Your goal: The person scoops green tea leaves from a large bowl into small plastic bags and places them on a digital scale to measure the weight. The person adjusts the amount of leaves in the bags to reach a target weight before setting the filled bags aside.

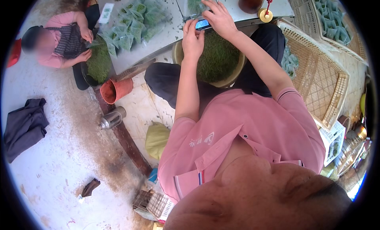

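A clear plastic bag of green plant material (196, 3) lies flat on a small digital scale (202, 24) with a lit blue display. My left hand (193, 38) is at the scale's front left corner, fingers curled beside the display; whether it pinches the bag's edge is unclear. My right hand (219, 19) reaches over the scale's right side, fingers apart, fingertips at the bag's right edge. Below my hands, between my knees, stands a round tub of loose, fine green plant material (218, 59). Many filled clear bags (138, 20) are heaped on the table left of the scale.
A co-worker (63, 40) sits at the left, both hands over a dark basin of greens (98, 62). An amber jar (251, 1) stands right of the scale. Plastic baskets (314, 72) flank my right side. A red bucket (116, 90) and a clear bottle (113, 118) are at lower left.
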A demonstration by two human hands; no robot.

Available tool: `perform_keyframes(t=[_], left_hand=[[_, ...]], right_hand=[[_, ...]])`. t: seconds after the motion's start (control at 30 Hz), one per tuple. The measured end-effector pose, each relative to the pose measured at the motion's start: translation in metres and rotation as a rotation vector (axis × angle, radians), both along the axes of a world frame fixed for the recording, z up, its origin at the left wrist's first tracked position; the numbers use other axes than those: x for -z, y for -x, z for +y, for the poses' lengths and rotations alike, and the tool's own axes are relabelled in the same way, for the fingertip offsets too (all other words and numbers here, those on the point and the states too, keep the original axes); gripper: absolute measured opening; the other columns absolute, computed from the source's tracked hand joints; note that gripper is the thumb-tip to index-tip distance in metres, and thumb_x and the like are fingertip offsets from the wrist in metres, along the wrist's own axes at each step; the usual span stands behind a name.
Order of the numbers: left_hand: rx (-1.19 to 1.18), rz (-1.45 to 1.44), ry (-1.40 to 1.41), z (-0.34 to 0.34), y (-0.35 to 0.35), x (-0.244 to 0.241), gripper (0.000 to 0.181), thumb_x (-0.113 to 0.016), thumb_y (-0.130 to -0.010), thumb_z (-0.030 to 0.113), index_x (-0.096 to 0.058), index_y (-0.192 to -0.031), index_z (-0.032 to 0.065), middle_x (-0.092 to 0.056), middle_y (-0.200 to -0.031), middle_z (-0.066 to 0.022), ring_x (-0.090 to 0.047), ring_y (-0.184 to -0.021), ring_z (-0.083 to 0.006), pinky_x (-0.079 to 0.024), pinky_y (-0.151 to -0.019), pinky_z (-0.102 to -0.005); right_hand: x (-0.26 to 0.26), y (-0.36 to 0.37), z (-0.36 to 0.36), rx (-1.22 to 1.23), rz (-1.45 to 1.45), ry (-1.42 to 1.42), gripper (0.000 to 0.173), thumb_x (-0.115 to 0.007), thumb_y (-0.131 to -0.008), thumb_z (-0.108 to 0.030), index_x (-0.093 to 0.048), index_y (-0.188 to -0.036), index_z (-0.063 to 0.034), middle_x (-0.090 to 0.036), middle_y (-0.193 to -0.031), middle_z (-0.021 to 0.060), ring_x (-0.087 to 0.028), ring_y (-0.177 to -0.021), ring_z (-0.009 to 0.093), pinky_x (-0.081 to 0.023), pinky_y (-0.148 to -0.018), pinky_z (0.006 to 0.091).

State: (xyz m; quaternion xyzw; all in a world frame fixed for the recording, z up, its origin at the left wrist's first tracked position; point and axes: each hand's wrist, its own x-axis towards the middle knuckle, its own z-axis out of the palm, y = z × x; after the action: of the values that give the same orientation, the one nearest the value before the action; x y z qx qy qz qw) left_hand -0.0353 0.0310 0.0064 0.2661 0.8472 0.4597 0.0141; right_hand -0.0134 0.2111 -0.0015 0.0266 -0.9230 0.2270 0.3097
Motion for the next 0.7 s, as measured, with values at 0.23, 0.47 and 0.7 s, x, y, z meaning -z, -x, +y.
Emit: perform_keyframes(t=[0.23, 0.47, 0.7], left_hand=[[0.081, 0.368, 0.411, -0.019, -0.022, -0.053, 0.034, -0.067, -0.092, 0.008, -0.070, -0.126, 0.0087, -0.072, -0.128, -0.0136, -0.072, -0.105, -0.0331, -0.056, -0.091, -0.0448], [0.404, 0.167, 0.921, -0.037, -0.069, 0.006, 0.015, -0.064, -0.093, 0.013, -0.072, -0.104, 0.0098, -0.075, -0.105, -0.0091, -0.073, -0.095, -0.0336, -0.056, -0.084, -0.0460], [0.139, -0.128, 0.408, -0.042, -0.027, -0.063, 0.028, -0.073, -0.093, 0.028, -0.077, -0.115, 0.0106, -0.077, -0.108, -0.0136, -0.074, -0.098, -0.0344, -0.058, -0.084, -0.0438]], right_hand=[[-0.021, -0.085, -0.037, -0.278, -0.178, 0.960, 0.021, -0.070, -0.096, -0.002, -0.056, -0.111, -0.0038, -0.051, -0.155, 0.0191, -0.058, -0.136, 0.032, -0.050, -0.109, 0.0373], [0.043, -0.139, -0.072, 0.013, -0.361, 0.541, 0.060, -0.089, -0.076, -0.014, -0.058, -0.127, -0.0081, -0.060, -0.132, 0.0146, -0.067, -0.112, 0.034, -0.055, -0.097, 0.0394], [0.064, -0.113, -0.054, -0.092, -0.203, 0.209, 0.017, -0.081, -0.082, -0.016, -0.071, -0.095, -0.0092, -0.066, -0.093, 0.0025, -0.066, -0.091, 0.025, -0.051, -0.080, 0.0391]])
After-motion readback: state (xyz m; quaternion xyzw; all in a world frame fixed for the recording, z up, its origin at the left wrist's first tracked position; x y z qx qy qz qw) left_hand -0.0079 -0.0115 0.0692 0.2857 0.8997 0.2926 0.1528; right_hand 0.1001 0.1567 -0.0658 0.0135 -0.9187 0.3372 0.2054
